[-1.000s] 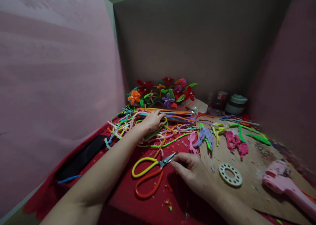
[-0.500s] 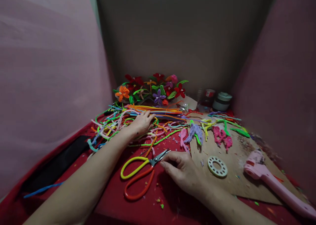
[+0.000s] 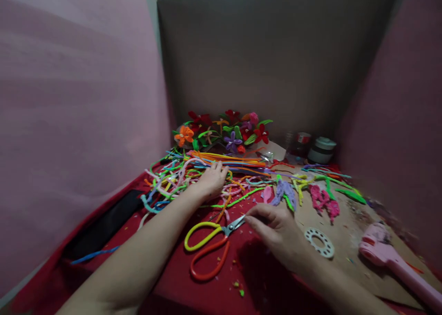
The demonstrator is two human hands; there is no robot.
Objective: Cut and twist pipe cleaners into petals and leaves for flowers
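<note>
A pair of scissors point(image 3: 227, 230) with one yellow and one orange loop handle lies shut on the red cloth point(image 3: 165, 282) that covers the counter, near the middle of its near edge. Its long axis runs on a slant: handles toward the near left, blade tips toward the far right.

The right hand point(image 3: 281, 234) is the nearer one. It sits just right of the blade tips, palm down, thumb and forefinger drawn together at the tips. Whether they pinch the blades or only touch them cannot be told.

The left hand point(image 3: 213, 180) is farther off, beyond the scissors toward the far edge. It lies palm down with loosely bent fingers on a tangled heap of coloured pipe cleaners point(image 3: 172, 179), closed round nothing that shows.

Behind the heap, against the far edge, stands a bunch of pipe-cleaner flowers point(image 3: 224, 131). Toward the right edge a cardboard sheet point(image 3: 348, 232) carries small twisted pink, purple and green pieces, a white ring with holes point(image 3: 309, 236) and a pink handled tool point(image 3: 378, 250). Two jars point(image 3: 321, 150) stand in the far right corner.
</note>
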